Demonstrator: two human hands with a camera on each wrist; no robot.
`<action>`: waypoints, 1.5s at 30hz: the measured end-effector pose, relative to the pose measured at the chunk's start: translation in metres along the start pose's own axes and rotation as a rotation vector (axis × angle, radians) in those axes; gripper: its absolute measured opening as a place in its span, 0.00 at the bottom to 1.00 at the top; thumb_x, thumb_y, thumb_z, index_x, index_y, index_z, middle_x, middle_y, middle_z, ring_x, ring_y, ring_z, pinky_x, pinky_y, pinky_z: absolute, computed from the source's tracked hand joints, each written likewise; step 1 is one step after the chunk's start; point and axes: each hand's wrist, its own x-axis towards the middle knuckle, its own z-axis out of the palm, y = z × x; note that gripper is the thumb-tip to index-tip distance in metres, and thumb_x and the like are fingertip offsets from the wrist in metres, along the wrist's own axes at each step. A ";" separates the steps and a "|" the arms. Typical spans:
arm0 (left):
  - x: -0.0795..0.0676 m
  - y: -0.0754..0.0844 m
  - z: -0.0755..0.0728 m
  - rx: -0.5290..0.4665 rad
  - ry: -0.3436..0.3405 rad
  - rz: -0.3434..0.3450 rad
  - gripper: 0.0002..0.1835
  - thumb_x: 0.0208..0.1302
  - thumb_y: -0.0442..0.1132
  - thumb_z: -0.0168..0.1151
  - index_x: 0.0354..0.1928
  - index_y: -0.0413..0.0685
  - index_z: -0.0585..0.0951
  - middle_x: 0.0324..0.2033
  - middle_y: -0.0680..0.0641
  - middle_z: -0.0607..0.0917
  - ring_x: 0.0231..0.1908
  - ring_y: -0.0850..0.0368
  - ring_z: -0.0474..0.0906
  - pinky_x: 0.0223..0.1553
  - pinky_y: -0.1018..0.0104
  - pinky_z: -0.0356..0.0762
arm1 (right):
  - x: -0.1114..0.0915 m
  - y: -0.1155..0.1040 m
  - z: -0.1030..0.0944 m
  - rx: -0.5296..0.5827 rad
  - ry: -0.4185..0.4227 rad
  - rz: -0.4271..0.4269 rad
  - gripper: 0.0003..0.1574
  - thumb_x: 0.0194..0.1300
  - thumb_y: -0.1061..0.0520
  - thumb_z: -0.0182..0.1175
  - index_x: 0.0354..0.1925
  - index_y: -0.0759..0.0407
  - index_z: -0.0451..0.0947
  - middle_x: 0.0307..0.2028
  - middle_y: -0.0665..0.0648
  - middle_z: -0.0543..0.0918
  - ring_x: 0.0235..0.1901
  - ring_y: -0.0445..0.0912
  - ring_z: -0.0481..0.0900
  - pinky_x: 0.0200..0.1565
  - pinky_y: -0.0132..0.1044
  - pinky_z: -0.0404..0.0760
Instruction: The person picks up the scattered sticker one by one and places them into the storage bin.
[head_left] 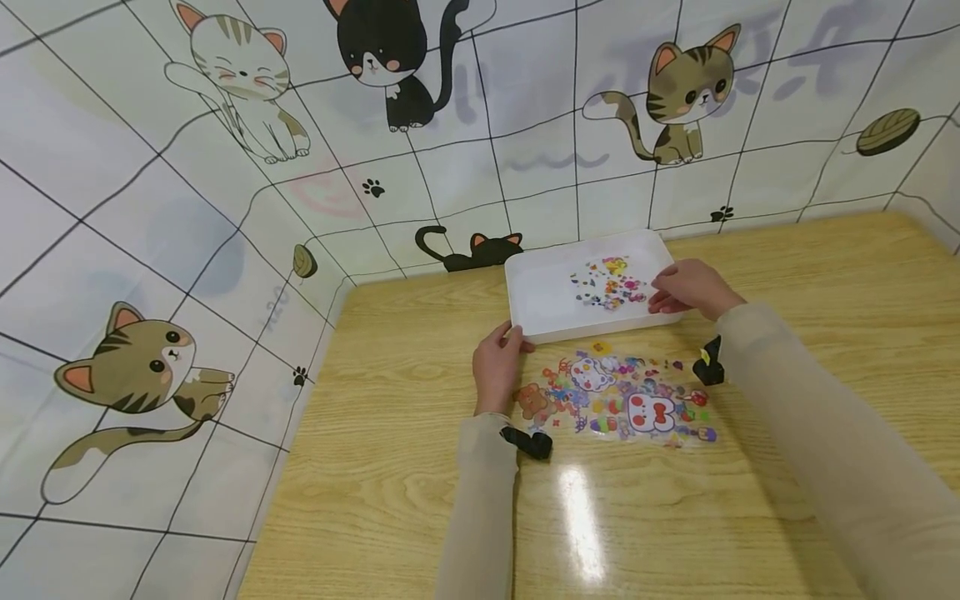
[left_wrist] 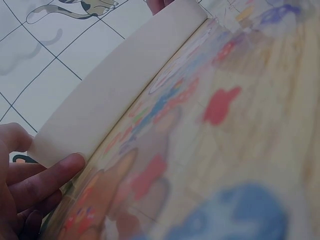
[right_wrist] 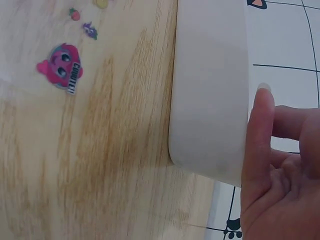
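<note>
A shallow white tray (head_left: 543, 300) stands against the wall, with small colourful stickers (head_left: 611, 287) scattered over its middle and right. At the tray's front left corner is my left hand (head_left: 497, 367); in the left wrist view its fingers (left_wrist: 50, 180) hold that corner from two sides. My right hand (head_left: 693, 286) is over the tray's right end, its fingers reaching inside the rim. In the right wrist view the thumb (right_wrist: 260, 130) lies along the rim and hides the other fingertips, so whether they pinch anything does not show.
Clear sheets of cartoon stickers (head_left: 615, 400) lie on the wooden table (head_left: 390, 467), just in front of the tray. A cat-patterned wall covering (head_left: 525, 167) rises behind the tray and at the left. Black wrist cameras (head_left: 536, 444) are worn at both cuffs.
</note>
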 end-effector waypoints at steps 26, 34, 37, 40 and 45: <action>0.002 0.000 -0.001 -0.005 0.003 -0.008 0.24 0.61 0.56 0.50 0.55 0.54 0.75 0.22 0.55 0.84 0.41 0.68 0.75 0.53 0.65 0.63 | -0.027 -0.011 0.010 -0.027 0.043 -0.184 0.28 0.68 0.49 0.44 0.56 0.69 0.65 0.43 0.66 0.77 0.40 0.53 0.76 0.43 0.45 0.75; 0.001 0.000 -0.002 -0.024 0.002 -0.006 0.24 0.61 0.55 0.50 0.55 0.53 0.75 0.22 0.55 0.84 0.42 0.67 0.75 0.54 0.63 0.62 | -0.041 -0.020 0.018 -0.054 0.036 -0.251 0.27 0.67 0.47 0.45 0.56 0.65 0.67 0.42 0.63 0.78 0.40 0.52 0.77 0.43 0.43 0.75; 0.000 0.000 -0.002 -0.029 0.001 -0.009 0.24 0.61 0.55 0.50 0.55 0.53 0.75 0.22 0.55 0.84 0.42 0.67 0.75 0.54 0.62 0.62 | -0.045 -0.016 0.019 -0.046 0.019 -0.256 0.28 0.67 0.46 0.45 0.56 0.65 0.67 0.41 0.61 0.79 0.40 0.51 0.77 0.44 0.45 0.74; 0.000 0.000 -0.001 -0.023 0.003 -0.002 0.23 0.61 0.55 0.50 0.55 0.54 0.75 0.22 0.55 0.84 0.41 0.67 0.76 0.53 0.63 0.63 | -0.050 -0.010 0.020 -0.022 0.010 -0.253 0.29 0.67 0.45 0.45 0.56 0.65 0.67 0.41 0.62 0.79 0.40 0.52 0.76 0.44 0.47 0.74; -0.001 0.001 0.000 -0.018 -0.002 0.006 0.23 0.61 0.55 0.50 0.54 0.53 0.76 0.21 0.55 0.84 0.39 0.68 0.76 0.52 0.65 0.64 | -0.062 0.003 0.023 0.021 0.024 -0.242 0.30 0.66 0.43 0.45 0.55 0.65 0.68 0.41 0.63 0.79 0.41 0.54 0.76 0.44 0.46 0.74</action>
